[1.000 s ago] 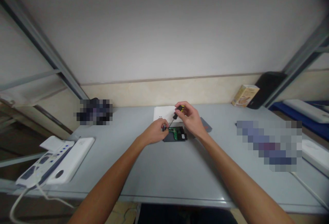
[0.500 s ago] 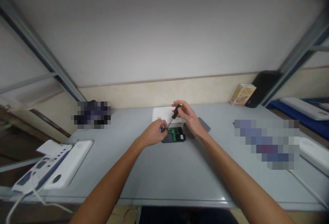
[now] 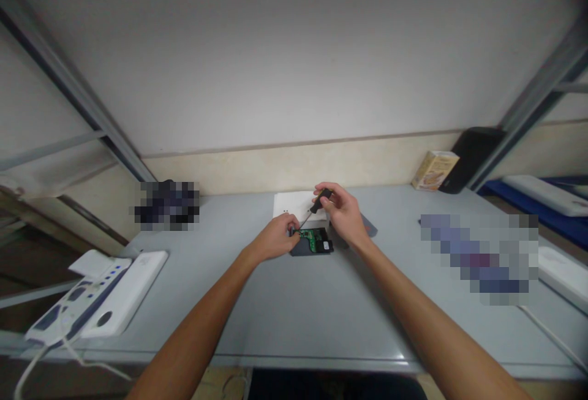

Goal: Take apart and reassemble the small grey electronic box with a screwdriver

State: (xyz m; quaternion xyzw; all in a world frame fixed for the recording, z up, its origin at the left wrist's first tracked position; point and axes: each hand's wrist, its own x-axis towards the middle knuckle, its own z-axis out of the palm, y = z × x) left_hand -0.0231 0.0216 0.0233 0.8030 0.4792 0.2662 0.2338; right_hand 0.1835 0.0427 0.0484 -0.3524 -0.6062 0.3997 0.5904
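My right hand is closed around the dark handle of a screwdriver, whose thin shaft slants down to the left. The screwdriver's tip meets the upper left part of an opened dark electronic device with a green circuit board showing. At that same corner, my left hand grips the device, thumb and curled fingers close around the tip. What lies exactly under the tip is hidden by the fingers. Behind the device is a white sheet of paper with a few small dark specks on it.
A flat grey panel lies partly behind my right wrist. To the left are a white power strip with cables and a white power bank. A yellowish box leans near a black speaker-like object at the back right.
The right hand and the screwdriver handle have shifted slightly and turned a little, with less yellow showing on the handle. My left hand stays at the device's corner.
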